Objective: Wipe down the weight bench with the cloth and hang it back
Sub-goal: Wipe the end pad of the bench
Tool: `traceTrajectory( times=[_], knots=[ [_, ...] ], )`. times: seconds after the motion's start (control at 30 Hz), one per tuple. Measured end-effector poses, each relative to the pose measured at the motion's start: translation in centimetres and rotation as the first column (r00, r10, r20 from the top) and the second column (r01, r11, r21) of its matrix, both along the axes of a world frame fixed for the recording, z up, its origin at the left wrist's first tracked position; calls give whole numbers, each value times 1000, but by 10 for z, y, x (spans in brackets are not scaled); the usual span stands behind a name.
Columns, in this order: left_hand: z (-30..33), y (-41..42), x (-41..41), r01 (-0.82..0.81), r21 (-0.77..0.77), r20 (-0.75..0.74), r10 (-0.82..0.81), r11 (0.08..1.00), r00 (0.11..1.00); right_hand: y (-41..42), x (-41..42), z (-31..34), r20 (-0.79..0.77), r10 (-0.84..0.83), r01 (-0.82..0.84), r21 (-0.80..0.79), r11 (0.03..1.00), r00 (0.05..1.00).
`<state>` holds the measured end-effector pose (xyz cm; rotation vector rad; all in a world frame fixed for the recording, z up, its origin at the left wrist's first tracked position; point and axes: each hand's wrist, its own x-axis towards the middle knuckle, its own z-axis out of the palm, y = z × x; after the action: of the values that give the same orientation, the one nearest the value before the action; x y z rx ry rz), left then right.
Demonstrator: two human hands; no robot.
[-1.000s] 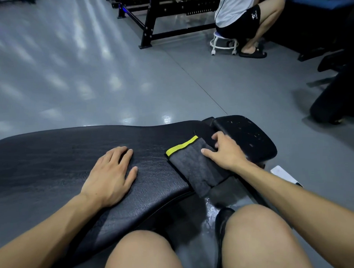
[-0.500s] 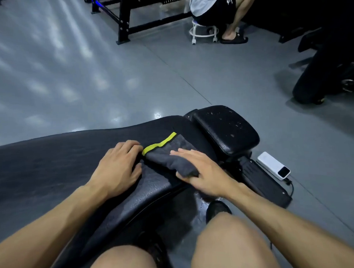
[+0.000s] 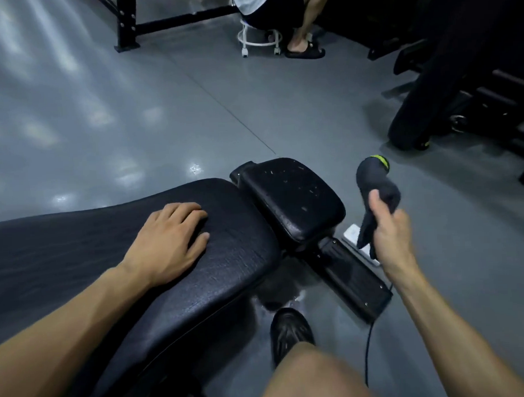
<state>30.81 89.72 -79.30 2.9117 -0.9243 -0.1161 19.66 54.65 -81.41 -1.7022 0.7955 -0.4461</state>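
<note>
The black padded weight bench [image 3: 227, 273] runs across the lower left, with its smaller seat pad [image 3: 293, 200] beyond it. My left hand [image 3: 167, 240] lies flat on the long pad, fingers straight. Off to the right of the bench, my right hand [image 3: 389, 235] grips the dark grey cloth [image 3: 376, 188] in the air above the floor. The cloth is bunched, its yellow-green edge at the top and one end hanging below my fist.
A white power strip [image 3: 352, 233] with a black cable lies on the grey floor beside the bench base [image 3: 355, 281]. My shoe [image 3: 290, 331] stands by the bench. A person sits on a white stool [image 3: 259, 41] at the back. Dark gym equipment [image 3: 464, 81] fills the right.
My right hand has lifted the cloth off the bench pad and swung it out to the right, now bunched in my fist. My left hand has stayed on the pad.
</note>
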Motion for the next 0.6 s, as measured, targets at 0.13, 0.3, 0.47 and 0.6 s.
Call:
traceTrajectory(
  times=[0.13, 0.3, 0.47, 0.6],
  knots=[
    [-8, 0, 0, -21, -30, 15, 21, 999, 1000, 52, 12, -47, -283, 325, -401, -278, 873, 902],
    [-13, 0, 4, -20, -35, 20, 21, 999, 1000, 70, 33, -71, -504, 308, -582, -591, 559, 807],
    [-17, 1, 7, -34, -27, 16, 34, 999, 999, 70, 140, -57, -643, 367, -740, -569, 358, 672],
    [-20, 1, 7, -37, -15, 24, 37, 999, 999, 77, 196, -43, -590, 483, -763, -502, 407, 647]
  ],
)
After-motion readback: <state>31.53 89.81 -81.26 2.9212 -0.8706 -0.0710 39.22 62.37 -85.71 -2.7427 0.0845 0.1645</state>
